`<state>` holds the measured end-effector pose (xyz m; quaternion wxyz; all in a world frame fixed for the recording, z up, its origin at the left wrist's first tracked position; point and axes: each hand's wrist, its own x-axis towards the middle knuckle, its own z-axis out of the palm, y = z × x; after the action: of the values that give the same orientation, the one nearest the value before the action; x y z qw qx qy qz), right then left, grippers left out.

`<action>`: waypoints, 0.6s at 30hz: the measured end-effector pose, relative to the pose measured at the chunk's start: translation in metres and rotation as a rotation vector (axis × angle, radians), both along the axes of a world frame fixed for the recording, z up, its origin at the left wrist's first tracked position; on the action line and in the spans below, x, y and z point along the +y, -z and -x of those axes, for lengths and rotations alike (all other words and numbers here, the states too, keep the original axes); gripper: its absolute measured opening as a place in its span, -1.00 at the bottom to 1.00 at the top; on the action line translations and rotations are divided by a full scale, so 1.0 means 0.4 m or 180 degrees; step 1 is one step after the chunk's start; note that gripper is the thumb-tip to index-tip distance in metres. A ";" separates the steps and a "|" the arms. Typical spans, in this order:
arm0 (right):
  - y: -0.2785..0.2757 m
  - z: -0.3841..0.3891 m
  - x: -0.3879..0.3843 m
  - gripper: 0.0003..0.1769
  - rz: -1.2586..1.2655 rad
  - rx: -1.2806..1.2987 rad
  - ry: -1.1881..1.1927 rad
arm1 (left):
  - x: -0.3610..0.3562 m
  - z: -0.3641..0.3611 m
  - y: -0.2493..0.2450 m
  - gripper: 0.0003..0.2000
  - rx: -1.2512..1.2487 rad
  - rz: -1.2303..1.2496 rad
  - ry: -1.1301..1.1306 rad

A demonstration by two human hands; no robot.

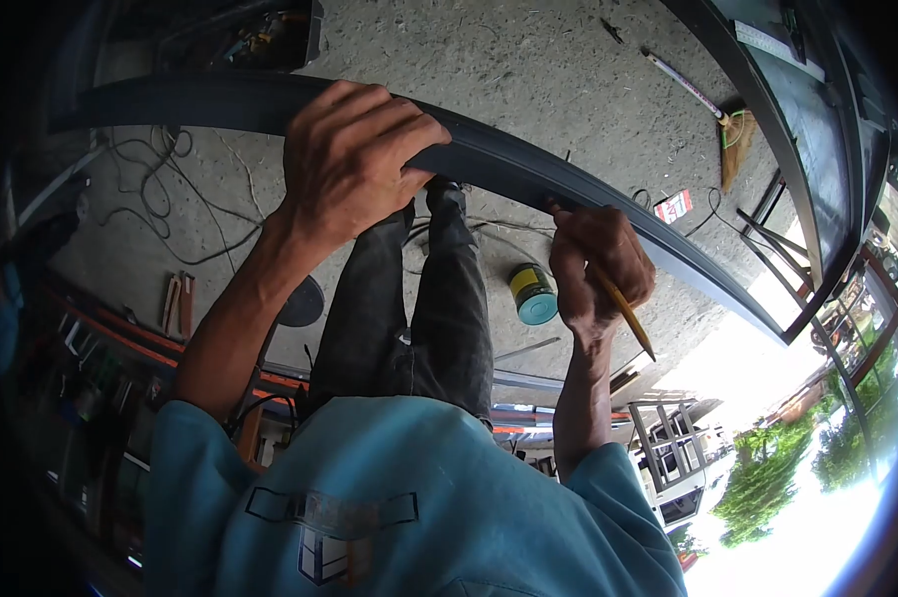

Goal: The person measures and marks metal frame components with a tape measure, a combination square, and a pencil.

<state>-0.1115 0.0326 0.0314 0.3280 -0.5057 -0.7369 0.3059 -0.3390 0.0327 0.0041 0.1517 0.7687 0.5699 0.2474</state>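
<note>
A long dark metal bar [508,164] runs across in front of me, from upper left down to the right. My left hand [349,159] is clamped over its top, fingers wrapped around it. My right hand [598,274] holds a yellow pencil [628,316] and is pressed against the bar's lower edge, just right of my left hand. The pencil's end sticks out down and to the right. Below the bar I see my grey trousers [419,308] and blue shirt [399,497].
A teal-lidded can [534,295] stands on the concrete floor [528,70]. Cables [160,179] and pliers [178,303] lie at left. A broom [712,109] lies upper right beside a dark metal frame [817,129]. Racks of metal parts [668,448] stand further down, with trees beyond.
</note>
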 end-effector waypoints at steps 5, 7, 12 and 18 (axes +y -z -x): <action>0.002 0.005 0.001 -0.81 -0.0366 -0.0068 0.0012 | -0.003 -0.001 0.007 -0.70 0.0040 -0.0063 -0.0015; -0.008 -0.004 0.001 -0.80 0.0186 0.0120 -0.0122 | -0.004 0.000 0.011 -0.70 0.0037 -0.0108 -0.0032; 0.001 0.004 0.002 -0.81 -0.0070 0.0136 0.0184 | -0.006 -0.004 0.006 -0.72 0.0029 -0.0035 -0.0051; 0.008 0.012 0.015 -0.84 0.0037 0.0251 0.0081 | -0.003 -0.005 0.007 -0.73 -0.0009 -0.0136 -0.0063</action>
<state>-0.1164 0.0386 0.0283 0.3577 -0.5045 -0.7152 0.3257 -0.3369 0.0316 0.0011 0.1336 0.7658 0.5719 0.2621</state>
